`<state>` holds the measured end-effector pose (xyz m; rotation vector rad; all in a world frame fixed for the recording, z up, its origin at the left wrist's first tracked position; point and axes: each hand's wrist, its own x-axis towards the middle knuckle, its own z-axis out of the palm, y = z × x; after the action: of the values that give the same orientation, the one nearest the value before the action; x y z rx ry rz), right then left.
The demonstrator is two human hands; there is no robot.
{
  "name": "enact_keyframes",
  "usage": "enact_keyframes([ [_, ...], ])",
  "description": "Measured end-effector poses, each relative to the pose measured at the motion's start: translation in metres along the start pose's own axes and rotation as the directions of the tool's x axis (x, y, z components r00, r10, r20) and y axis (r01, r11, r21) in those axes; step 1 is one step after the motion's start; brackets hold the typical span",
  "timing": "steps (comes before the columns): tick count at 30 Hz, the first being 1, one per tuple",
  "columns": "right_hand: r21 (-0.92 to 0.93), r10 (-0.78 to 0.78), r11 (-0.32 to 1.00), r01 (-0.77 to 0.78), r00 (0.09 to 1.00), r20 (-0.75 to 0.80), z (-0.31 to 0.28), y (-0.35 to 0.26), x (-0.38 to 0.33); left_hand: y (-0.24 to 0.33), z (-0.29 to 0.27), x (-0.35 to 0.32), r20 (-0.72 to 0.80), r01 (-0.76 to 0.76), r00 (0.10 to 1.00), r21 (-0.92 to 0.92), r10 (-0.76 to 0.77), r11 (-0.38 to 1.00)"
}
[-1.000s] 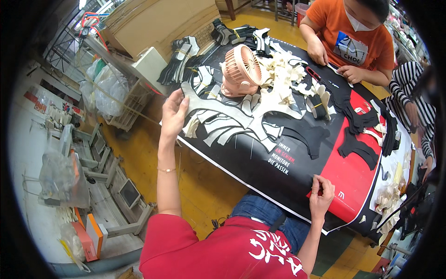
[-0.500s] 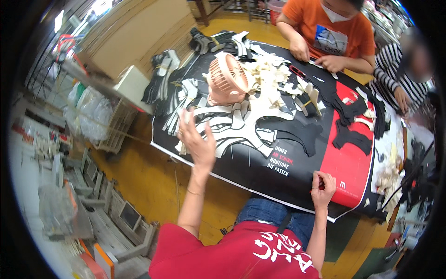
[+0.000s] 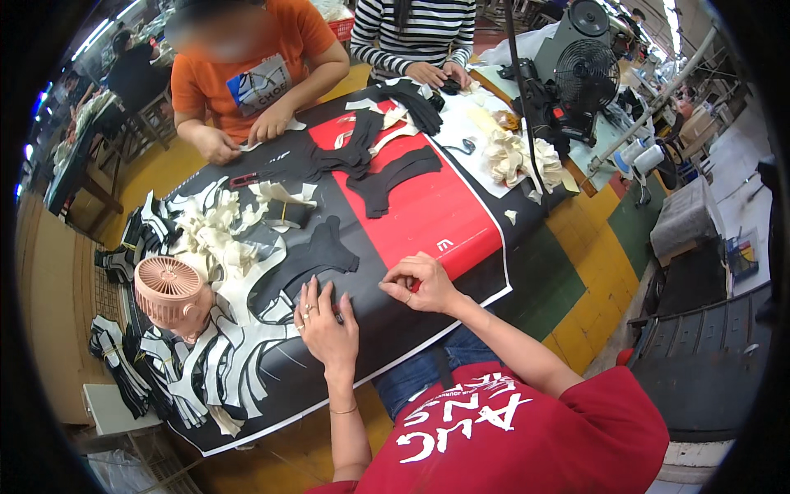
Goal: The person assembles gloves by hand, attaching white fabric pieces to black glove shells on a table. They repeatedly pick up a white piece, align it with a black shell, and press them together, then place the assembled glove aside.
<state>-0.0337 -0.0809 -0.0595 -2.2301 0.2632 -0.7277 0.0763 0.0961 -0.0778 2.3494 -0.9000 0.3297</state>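
Observation:
My left hand (image 3: 327, 325) is open, fingers apart, over the black part of the table cover. It is beside the ends of fanned white and black fabric pieces (image 3: 234, 354); whether it touches them I cannot tell. My right hand (image 3: 420, 281) is closed in a pinch near the edge of the cover's red panel (image 3: 473, 247). What its fingers hold, if anything, is too small to make out. Just beyond my left hand lie black curved fabric pieces (image 3: 325, 251). More black cut pieces (image 3: 395, 181) rest on the red panel.
A pink fan (image 3: 171, 290) stands at the left, by a cream scrap heap (image 3: 218, 226). Across the table, a person in orange (image 3: 309, 41) handles a white piece; another in stripes (image 3: 411, 33) handles something dark. A black fan (image 3: 586, 72) stands at far right.
The view has swung to the right. My left hand has moved from the white pieces near the pink fan toward my right hand. My right hand is still pinched.

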Motion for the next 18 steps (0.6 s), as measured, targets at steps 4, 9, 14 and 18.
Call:
enact_keyframes([
  [4, 0.051, 0.020, 0.998, -0.022, 0.999, 0.031, -0.004, 0.001, -0.001, -0.001, 0.001, -0.002, -0.032, -0.026, 0.999, 0.000, 0.026, 1.000],
  [9, 0.143, 0.033, 0.989, -0.044, 0.996, 0.082, -0.009, 0.001, -0.002, 0.000, 0.002, -0.001, -0.073, -0.028, 0.997, -0.020, 0.027, 0.999],
  [14, 0.252, 0.311, 0.908, -0.335, 0.941, 0.131, -0.018, 0.005, 0.015, 0.000, 0.002, -0.003, -0.123, -0.018, 0.992, -0.029, 0.014, 0.999],
  [18, -0.121, 0.021, 0.993, -0.012, 0.997, 0.078, -0.042, 0.034, 0.074, 0.002, 0.001, -0.002, -0.150, -0.019, 0.989, -0.027, 0.015, 0.999],
])
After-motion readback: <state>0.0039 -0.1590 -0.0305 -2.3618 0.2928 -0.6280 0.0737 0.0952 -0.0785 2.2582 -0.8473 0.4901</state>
